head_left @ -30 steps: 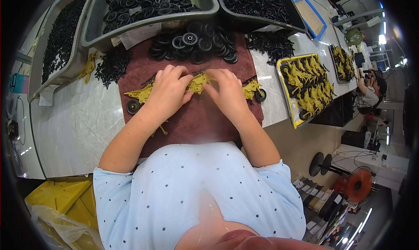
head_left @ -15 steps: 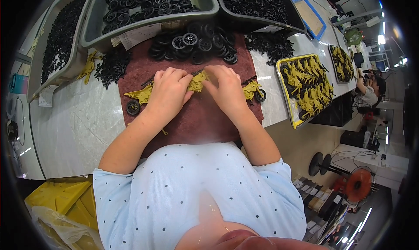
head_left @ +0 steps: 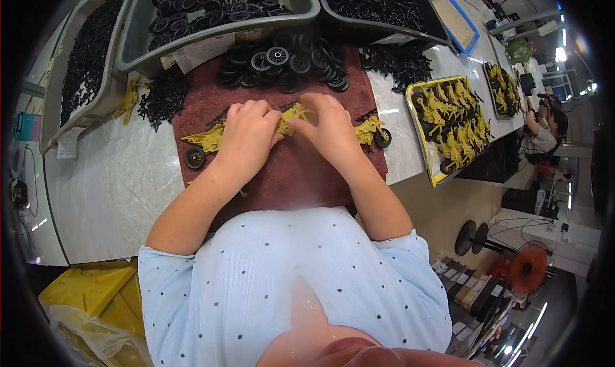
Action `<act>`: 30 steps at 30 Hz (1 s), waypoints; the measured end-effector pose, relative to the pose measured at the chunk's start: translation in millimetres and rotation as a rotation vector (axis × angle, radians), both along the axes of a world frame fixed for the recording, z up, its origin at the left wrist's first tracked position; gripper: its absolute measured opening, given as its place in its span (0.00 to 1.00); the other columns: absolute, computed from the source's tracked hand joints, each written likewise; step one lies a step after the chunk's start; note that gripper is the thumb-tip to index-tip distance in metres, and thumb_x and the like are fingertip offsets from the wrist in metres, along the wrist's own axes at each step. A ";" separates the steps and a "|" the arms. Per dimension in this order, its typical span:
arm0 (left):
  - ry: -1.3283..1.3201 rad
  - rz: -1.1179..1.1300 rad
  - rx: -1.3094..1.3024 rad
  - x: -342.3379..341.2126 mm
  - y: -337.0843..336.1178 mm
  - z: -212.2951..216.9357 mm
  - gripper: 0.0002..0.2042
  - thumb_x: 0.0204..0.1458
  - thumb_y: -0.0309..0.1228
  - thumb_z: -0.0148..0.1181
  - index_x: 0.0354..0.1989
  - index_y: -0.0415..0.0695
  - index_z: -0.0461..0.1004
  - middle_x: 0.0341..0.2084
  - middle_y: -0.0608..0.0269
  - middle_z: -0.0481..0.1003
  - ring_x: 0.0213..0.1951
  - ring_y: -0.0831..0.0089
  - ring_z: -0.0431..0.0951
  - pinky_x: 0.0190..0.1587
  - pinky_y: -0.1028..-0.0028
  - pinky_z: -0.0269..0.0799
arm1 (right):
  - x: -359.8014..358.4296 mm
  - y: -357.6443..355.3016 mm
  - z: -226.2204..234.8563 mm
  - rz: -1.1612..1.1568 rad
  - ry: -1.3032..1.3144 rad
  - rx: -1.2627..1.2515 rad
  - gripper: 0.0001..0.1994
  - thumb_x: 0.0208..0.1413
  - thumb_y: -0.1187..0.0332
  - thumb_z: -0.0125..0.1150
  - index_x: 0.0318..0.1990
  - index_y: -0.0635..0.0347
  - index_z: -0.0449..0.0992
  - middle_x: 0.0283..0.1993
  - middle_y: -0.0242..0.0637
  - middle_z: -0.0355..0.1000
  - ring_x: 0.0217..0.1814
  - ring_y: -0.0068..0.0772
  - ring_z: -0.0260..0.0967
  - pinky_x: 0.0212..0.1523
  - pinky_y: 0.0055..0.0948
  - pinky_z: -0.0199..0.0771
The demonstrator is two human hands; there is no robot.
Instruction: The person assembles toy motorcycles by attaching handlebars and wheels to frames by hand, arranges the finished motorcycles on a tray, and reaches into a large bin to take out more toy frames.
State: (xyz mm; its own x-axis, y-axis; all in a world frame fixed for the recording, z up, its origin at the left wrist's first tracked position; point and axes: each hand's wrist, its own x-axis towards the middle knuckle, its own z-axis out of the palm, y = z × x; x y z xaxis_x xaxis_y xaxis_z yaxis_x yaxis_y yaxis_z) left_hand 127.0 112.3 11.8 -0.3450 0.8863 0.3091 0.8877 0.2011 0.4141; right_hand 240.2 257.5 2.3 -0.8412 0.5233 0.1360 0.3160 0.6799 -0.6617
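Observation:
On a dark red cloth, my left hand is closed around a yellow plastic toy motorcycle body, fingers bent over its left part. My right hand curls over the other end, its thumb pressed against the yellow plastic; the fingertips are partly hidden. Left of my left hand lies another yellow toy body, with a black wheel at its end. Beyond my right hand is a third yellow toy body, its black wheel showing.
Loose black wheels are heaped at the cloth's far edge. Behind stand grey bins of black wheels and small parts. Black part piles lie beside the cloth. At right is a yellow-rimmed tray of yellow toy bodies; another person sits farther off.
My right thumb has come left and down onto the yellow toy body between my hands. My left hand keeps its hold almost unmoved.

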 end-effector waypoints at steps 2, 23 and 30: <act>-0.008 0.018 -0.026 0.8 0.2 1.1 0.15 0.37 0.27 0.69 0.36 0.41 0.77 0.33 0.62 0.73 0.41 0.64 0.71 0.47 0.65 0.62 | -0.4 -3.0 0.0 -0.028 0.002 -0.010 0.25 0.42 0.58 0.73 0.46 0.60 0.73 0.44 0.40 0.73 0.49 0.44 0.69 0.47 0.43 0.66; 0.030 0.125 -0.096 7.9 22.3 0.1 0.10 0.35 0.27 0.68 0.27 0.41 0.74 0.28 0.61 0.72 0.36 0.62 0.74 0.39 0.63 0.63 | -26.9 -19.0 27.5 -0.049 -0.613 0.227 0.29 0.45 0.55 0.69 0.46 0.71 0.68 0.49 0.49 0.68 0.55 0.47 0.64 0.49 0.50 0.68; -0.213 0.119 -0.188 -2.9 9.6 0.0 0.19 0.38 0.29 0.71 0.42 0.38 0.77 0.38 0.56 0.77 0.42 0.59 0.77 0.45 0.64 0.70 | 2.7 11.7 15.9 -0.105 -0.134 -0.456 0.24 0.57 0.59 0.63 0.54 0.70 0.68 0.46 0.43 0.73 0.47 0.32 0.72 0.51 0.29 0.70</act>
